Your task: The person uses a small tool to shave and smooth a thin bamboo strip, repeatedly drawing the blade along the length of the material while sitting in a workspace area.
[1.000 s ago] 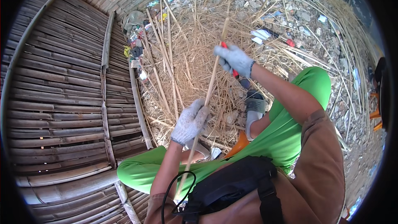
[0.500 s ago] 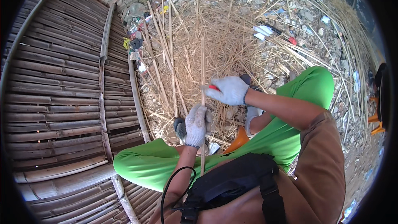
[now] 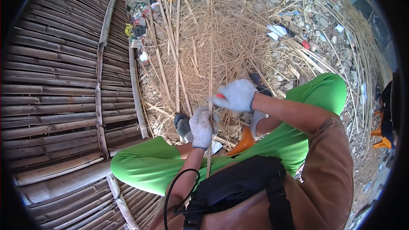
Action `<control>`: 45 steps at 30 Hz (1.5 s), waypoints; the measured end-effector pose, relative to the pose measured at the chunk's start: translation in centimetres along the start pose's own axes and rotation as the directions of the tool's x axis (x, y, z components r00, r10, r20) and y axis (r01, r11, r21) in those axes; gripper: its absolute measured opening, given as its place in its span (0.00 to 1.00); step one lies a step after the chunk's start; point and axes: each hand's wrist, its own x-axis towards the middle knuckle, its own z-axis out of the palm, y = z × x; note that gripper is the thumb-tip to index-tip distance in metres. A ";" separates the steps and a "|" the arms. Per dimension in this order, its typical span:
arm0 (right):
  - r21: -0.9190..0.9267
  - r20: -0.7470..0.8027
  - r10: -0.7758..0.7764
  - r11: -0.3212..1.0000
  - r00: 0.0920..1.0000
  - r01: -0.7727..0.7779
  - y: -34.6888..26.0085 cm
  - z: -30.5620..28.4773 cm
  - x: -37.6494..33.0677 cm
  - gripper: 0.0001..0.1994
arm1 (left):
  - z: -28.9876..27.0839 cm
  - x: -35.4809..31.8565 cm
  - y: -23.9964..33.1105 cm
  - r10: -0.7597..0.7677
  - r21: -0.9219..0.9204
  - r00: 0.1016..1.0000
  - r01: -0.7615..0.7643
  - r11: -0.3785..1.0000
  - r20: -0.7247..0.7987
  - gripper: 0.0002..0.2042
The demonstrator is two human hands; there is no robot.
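Note:
A long, thin bamboo strip (image 3: 210,66) runs lengthwise away from my lap. My left hand (image 3: 202,127), in a white knitted glove, is closed around it close to my shins. Just beyond, my gloved right hand (image 3: 237,95) grips a small red-handled knife (image 3: 220,96) against the strip from the right side. Its blade is blurred and only partly visible where it meets the bamboo. The far end of the strip reaches out over a heap of pale shavings (image 3: 230,38); its near end passes over my green trousers (image 3: 149,162).
A slatted bamboo panel (image 3: 55,106) fills the left side. Several bamboo strips (image 3: 177,72) lie beyond my left shoe (image 3: 183,126). Rubble and litter (image 3: 324,21) spread at the far right, with long strips (image 3: 362,60) along it. Something orange (image 3: 242,142) shows between my legs.
My right hand has moved slightly nearer along the strip, toward my left hand, with the knife. The left hand keeps its hold on the strip. The whole view has shifted a little.

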 end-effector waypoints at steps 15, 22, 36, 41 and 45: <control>0.023 0.110 0.107 0.994 0.988 -0.110 0.4 -1.6 -0.6 0.37 | 0.8 0.1 -0.8 0.066 0.062 0.997 -0.065 0.996 -0.026 0.13; -0.070 0.097 0.238 0.970 0.966 -0.232 3.8 -2.9 1.4 0.37 | 1.1 -0.4 -0.6 0.104 0.056 0.994 -0.101 0.993 -0.041 0.13; -0.018 0.217 0.077 0.997 0.973 -0.075 -0.2 -2.1 -1.2 0.39 | 1.2 -1.1 -0.6 0.104 0.121 0.994 -0.099 0.988 -0.043 0.12; -0.037 0.153 0.260 0.966 0.953 -0.257 3.5 -4.1 0.8 0.40 | 1.6 -1.2 -1.2 0.163 0.180 0.986 -0.153 0.972 -0.043 0.12; 0.008 0.154 0.163 0.986 0.974 -0.166 2.6 -2.8 0.0 0.40 | 1.3 -0.8 -2.0 0.207 0.252 0.978 -0.196 0.948 -0.017 0.12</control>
